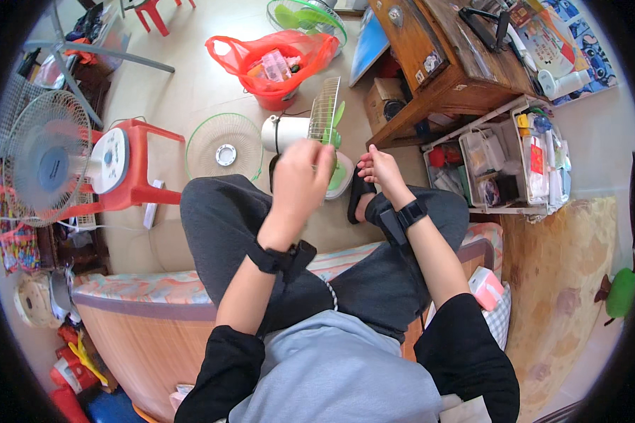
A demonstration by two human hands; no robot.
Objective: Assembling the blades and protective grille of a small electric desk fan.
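A fan stands on the floor between my knees, with a white motor housing, a wire grille and green blades. Its white and green base shows partly behind my left hand. My left hand is raised in front of the fan with fingers curled, slightly blurred; whatever it may hold is hidden. To the right of the fan, my right hand hovers with loosely bent fingers apart, holding nothing I can see. A detached round grille with a green rim lies on the floor left of the fan.
Another fan sits on a red stool at left. Ahead stands a red bucket lined with a red bag. A wooden desk and a white storage rack are at right. I sit on a patterned cushion.
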